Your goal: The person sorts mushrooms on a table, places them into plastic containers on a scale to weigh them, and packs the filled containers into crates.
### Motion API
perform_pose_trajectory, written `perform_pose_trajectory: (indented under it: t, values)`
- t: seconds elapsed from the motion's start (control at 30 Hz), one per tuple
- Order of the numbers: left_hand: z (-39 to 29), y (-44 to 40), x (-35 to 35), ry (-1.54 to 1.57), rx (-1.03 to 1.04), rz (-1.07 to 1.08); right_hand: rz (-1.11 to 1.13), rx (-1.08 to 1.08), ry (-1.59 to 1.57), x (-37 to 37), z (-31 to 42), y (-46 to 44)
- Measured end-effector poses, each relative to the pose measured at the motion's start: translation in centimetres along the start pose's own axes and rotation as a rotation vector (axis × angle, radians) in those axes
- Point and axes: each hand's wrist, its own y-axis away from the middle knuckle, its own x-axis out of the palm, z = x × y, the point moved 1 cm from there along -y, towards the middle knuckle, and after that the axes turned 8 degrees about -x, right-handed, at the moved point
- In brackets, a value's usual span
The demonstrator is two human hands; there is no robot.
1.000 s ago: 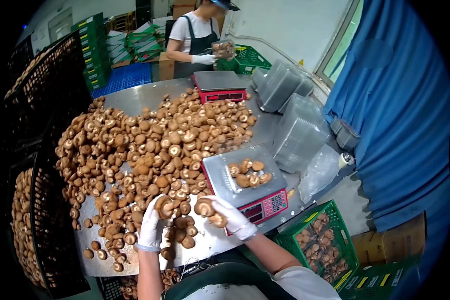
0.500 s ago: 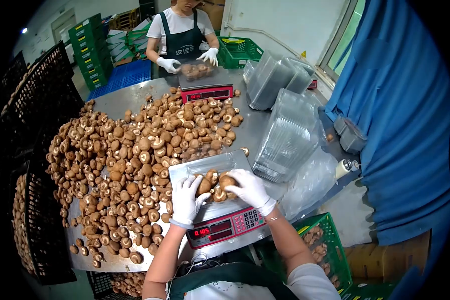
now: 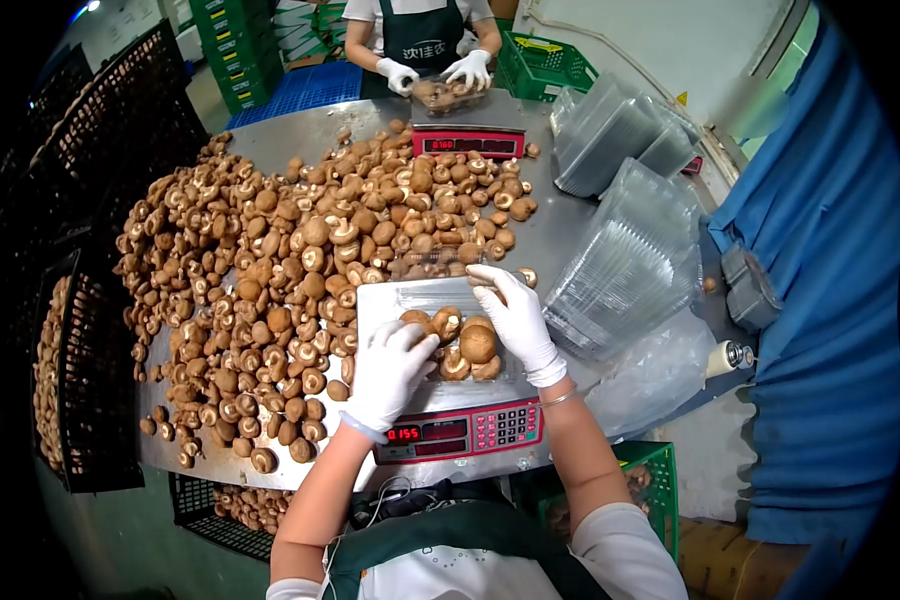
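Several brown mushrooms [image 3: 478, 343] lie in a clear plastic tray [image 3: 510, 378] on a red and silver digital scale [image 3: 458, 430], whose display reads 0.155. My left hand [image 3: 390, 372], in a white glove, rests over the tray's left side with its fingers spread, touching the mushrooms there. At the tray's upper right is my right hand [image 3: 518, 322], also gloved. Its thumb and fingers are apart and point toward the far edge of the scale, with nothing visible between them.
A big mushroom pile [image 3: 260, 270] covers the left and middle table. Stacked clear trays [image 3: 630, 260] stand at right, beside a blue curtain [image 3: 820, 300]. Across the table, a co-worker's gloved hands [image 3: 467, 70] hold a filled tray over another scale [image 3: 470, 143]. Black crates [image 3: 105, 370] stand left.
My right hand has let go of a mushroom and moved up toward the tray's far edge. The display went from 0.105 to 0.155. The whole view has shifted.
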Motion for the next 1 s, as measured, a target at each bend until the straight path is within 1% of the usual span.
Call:
perform_pose_trajectory:
  t: [0.03, 0.1, 0.17, 0.2, 0.27, 0.3, 0.37, 0.4, 0.43, 0.5, 0.53, 0.57, 0.6, 0.63, 0.7, 0.73, 0.77, 0.83, 0.87, 0.9, 0.93, 0.97, 1.0]
  values:
    - [0.1, -0.1, 1.0, -0.023, 0.035, 0.048, 0.016, 0.014, 0.008, 0.0, -0.1, -0.2]
    - [0.1, -0.5, 2.3, -0.092, 0.063, 0.062, 0.019, 0.019, -0.001, 0.1, -0.9, -0.1]
    - [0.3, -0.8, 2.6, -0.111, 0.112, 0.092, 0.002, 0.140, -0.135, 0.1, -2.0, 0.3]
    - [0.3, -0.7, 2.7, -0.110, 0.110, 0.090, -0.006, 0.165, -0.173, 0.0, -2.2, 0.4]
    - [0.2, -0.7, 3.0, -0.134, 0.131, 0.190, -0.007, 0.181, -0.212, -0.3, -2.3, 0.7]
    - [0.3, -0.6, 3.3, -0.132, 0.134, 0.189, -0.011, 0.197, -0.252, -0.4, -2.2, 0.8]
    - [0.8, -0.5, 3.9, -0.022, 0.082, 0.065, -0.014, 0.201, -0.241, -0.4, -2.0, 0.9]
    - [0.7, -0.5, 3.4, 0.145, -0.013, 0.057, -0.013, 0.202, -0.234, -0.4, -2.0, 0.9]
    - [0.7, -0.5, 3.0, 0.146, -0.012, 0.059, -0.015, 0.203, -0.233, -0.3, -1.9, 0.8]
    - [1.2, -0.3, 2.0, 0.743, -0.363, 0.041, 0.001, 0.172, -0.192, -0.1, -1.5, 0.5]
    - [1.2, -0.3, 0.7, 0.777, -0.389, -0.093, 0.003, 0.173, -0.193, 0.1, -1.1, 0.5]
    - [2.2, 0.4, 0.3, 0.742, -0.449, -0.146, -0.001, 0.130, -0.119, 0.4, -0.5, 0.4]
    - [3.4, 1.3, -0.1, 0.852, -0.560, -0.179, -0.004, 0.086, -0.047, 0.8, 0.0, 0.3]
    - [4.3, 2.0, -0.6, 0.960, -0.672, -0.215, 0.021, -0.020, 0.081, 1.4, 0.6, 0.2]
    - [5.2, 3.7, -2.5, 1.028, -0.755, -0.320, 0.180, -0.174, 0.384, 2.8, 2.2, 0.6]
    - [5.8, 5.0, -3.3, 1.054, -0.770, -0.362, 0.301, -0.304, 0.533, 3.9, 1.6, 1.1]
    - [6.5, 6.7, -4.0, 1.070, -0.895, -0.382, 0.437, -0.304, 0.595, 5.5, 0.7, 2.1]
    - [8.8, 11.1, -4.1, 1.029, -0.859, -0.488, 0.519, -0.339, 0.740, 7.1, 1.1, 2.9]
    - [9.9, 13.4, -4.7, 0.934, -0.873, -0.509, 0.562, -0.333, 0.702, 7.2, 1.5, 2.8]
    - [10.2, 15.6, -5.4, 0.846, -0.997, -0.590, 0.601, -0.310, 0.676, 6.7, 1.8, 2.5]
    - [10.0, 17.5, -7.1, 0.732, -1.143, -0.583, 0.606, -0.259, 0.554, 6.0, 2.0, 2.0]
    - [10.2, 19.4, -8.5, 0.634, -1.273, -0.553, 0.534, -0.189, 0.330, 4.8, 2.1, 1.5]
    - [11.7, 23.1, -8.8, 0.525, -1.294, -0.510, 0.405, -0.184, 0.249, 3.5, 2.4, 1.1]
